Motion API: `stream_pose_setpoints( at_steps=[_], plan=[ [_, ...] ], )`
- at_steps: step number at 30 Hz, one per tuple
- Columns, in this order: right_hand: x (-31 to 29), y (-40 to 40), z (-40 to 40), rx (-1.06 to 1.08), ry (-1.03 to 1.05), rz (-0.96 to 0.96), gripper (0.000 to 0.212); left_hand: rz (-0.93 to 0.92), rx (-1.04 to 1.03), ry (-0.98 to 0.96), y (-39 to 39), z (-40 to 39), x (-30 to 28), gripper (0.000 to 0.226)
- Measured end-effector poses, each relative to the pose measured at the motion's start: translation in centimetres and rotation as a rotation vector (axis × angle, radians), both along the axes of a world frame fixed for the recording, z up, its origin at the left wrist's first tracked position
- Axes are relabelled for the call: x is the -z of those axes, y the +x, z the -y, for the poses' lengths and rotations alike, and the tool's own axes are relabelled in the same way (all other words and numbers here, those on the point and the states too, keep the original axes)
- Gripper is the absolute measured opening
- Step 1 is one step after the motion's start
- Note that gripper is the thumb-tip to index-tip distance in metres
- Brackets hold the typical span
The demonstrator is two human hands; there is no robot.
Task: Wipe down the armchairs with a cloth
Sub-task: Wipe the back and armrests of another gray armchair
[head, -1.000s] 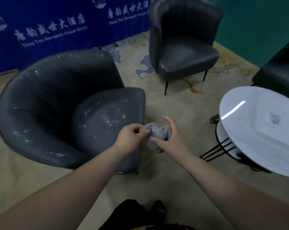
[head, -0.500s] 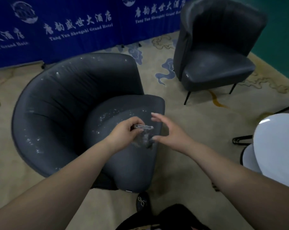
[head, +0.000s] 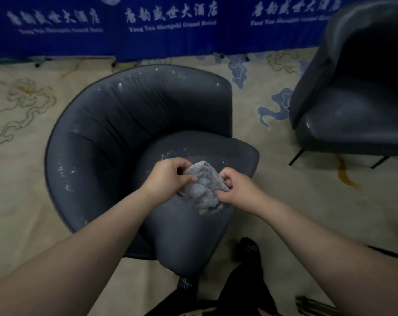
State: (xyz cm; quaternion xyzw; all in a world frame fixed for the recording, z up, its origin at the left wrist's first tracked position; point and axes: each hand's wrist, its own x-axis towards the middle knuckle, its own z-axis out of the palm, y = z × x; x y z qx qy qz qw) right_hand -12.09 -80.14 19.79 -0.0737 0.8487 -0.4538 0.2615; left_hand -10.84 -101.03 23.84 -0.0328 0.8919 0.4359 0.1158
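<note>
The head view looks down on two bare forearms meeting over a chair seat. The left hand point(head: 168, 177) has its fingers curled around the upper left part of a crumpled grey terry cloth point(head: 202, 187), thumb laid across the fabric toward the middle. The right hand point(head: 236, 190) pinches the cloth's right edge, fingers bent tight and knuckles up. Between the two hands the cloth is stretched into a rough peak at the top, and its loose lower end hangs in folds just under the right hand. The cloth sits above the front part of the seat cushion of a dark grey, round-backed leather armchair point(head: 116, 137); whether its hanging end touches the cushion I cannot tell. White specks dot the armchair's seat just behind the hands, its curved back rim and its left inner side. To the right, well apart, stands a second dark grey upholstered armchair point(head: 353, 124) on thin black legs. Both chairs stand on a beige carpet point(head: 22, 179) patterned with blue and gold cloud swirls. Behind them runs a blue banner backdrop point(head: 170, 26) with white Chinese characters and a blurred line of Latin lettering. At the bottom edge, the person's black shoe point(head: 249, 249) stands on the carpet beside the near armchair's front.
</note>
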Motion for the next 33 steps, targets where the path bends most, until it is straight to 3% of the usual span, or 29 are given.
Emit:
stream_pose_setpoints(
  at_steps=[6,11,16,20,23,25,29,33],
  plan=[
    [-0.2,-4.7,-1.3,0.308,-0.277,0.348,0.010,-0.387,-0.087,-0.245,-1.4,-5.8,0.9,0.023],
    [-1.0,-9.3,-4.5,0.438,-0.475,0.501,0.010,-0.530,-0.032,-0.318,-2.5,-10.9,2.3,0.041],
    [-1.4,-12.7,-6.2,0.239,-0.691,0.717,0.023,-0.386,-0.039,-0.376,-2.8,-12.9,3.0,0.059],
    [-0.4,-13.2,-5.1,0.063,-0.622,0.644,0.021,-0.349,-0.016,-0.415,-2.7,-12.2,3.3,0.051],
    [0.2,-14.0,-3.7,0.015,-0.541,0.594,0.030,-0.380,-0.345,-0.299,-3.1,-10.7,3.5,0.030],
    [0.5,-14.9,-2.8,-0.059,-0.433,0.540,0.040,-0.301,-0.536,-0.218,-3.6,-9.2,3.8,0.031],
    [1.4,-16.5,-0.4,-0.118,-0.379,0.501,0.049,-0.073,-0.475,-0.018,-4.9,-7.0,5.2,0.049],
    [2.5,-17.2,2.3,-0.021,-0.391,0.468,0.047,-0.036,-0.573,0.118,-6.5,-5.8,6.9,0.045]
  ],
)
